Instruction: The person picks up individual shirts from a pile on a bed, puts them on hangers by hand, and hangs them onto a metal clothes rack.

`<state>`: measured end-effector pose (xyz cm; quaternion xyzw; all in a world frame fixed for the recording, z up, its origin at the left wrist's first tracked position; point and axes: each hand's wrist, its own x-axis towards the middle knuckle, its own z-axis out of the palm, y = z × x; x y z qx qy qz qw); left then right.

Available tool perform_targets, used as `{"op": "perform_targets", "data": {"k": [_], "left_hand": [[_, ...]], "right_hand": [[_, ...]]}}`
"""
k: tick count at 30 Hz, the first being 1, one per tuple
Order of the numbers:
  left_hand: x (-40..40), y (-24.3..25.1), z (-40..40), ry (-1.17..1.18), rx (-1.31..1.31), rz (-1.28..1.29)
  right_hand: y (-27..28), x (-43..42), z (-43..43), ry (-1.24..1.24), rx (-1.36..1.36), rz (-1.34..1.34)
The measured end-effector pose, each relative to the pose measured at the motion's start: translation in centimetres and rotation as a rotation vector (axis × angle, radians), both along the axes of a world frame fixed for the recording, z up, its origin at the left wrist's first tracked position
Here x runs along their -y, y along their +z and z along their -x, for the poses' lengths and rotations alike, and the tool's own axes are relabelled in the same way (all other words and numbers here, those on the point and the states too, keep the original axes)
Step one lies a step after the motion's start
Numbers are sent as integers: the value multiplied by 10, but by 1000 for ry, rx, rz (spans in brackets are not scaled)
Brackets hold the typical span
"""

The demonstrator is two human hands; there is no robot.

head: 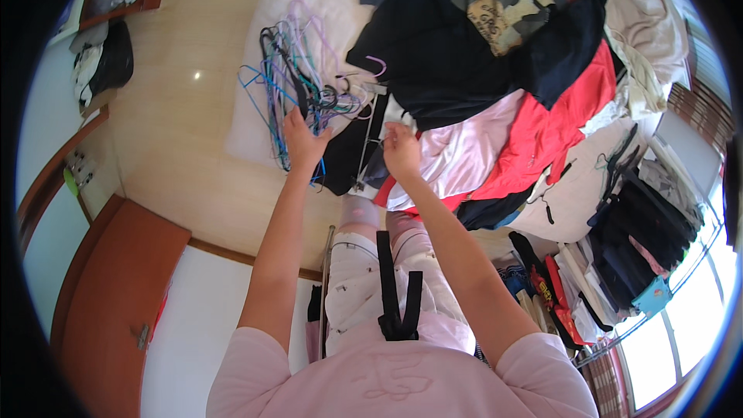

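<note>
A tangled pile of clothes hangers (290, 64), in blue, purple, white, green and black, lies on a pale cover. My left hand (305, 142) is at the pile's near edge, fingers against the hangers; whether it grips one cannot be told. My right hand (400, 148) has its fingers curled beside a clip hanger (367, 139) with a metal bar; its hold on it is unclear. Just beyond my right hand lies a black printed T-shirt (453, 52), with a light purple hanger hook at its left edge. Under it are a shiny pink garment (464, 148) and a red garment (528, 139).
Dark trousers (627, 244) and other clothes hang on a rack at the right, by a bright window. Loose black hangers (618, 162) lie on the bed's right part. A brown door (122, 302) stands at the lower left, and a black bag (113, 58) farther up.
</note>
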<state>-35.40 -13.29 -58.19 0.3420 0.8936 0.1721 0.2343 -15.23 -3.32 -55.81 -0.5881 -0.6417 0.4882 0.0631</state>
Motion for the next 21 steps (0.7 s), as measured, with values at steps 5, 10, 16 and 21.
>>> {"op": "perform_targets", "data": {"k": [5,10,16,21], "left_hand": [[3,0,4,-47,1,-78],[-5,0,7,21,37,53],[-11,2,11,-31,3,57],[-20,18,14,-75,-35,108]], "right_hand": [[30,-26,-10,-11,-142,-89],[66,-118,-35,96,-22,-563],[77,-204,-70,440,696,-524],[74,-232,-104,445,417,-651]]}}
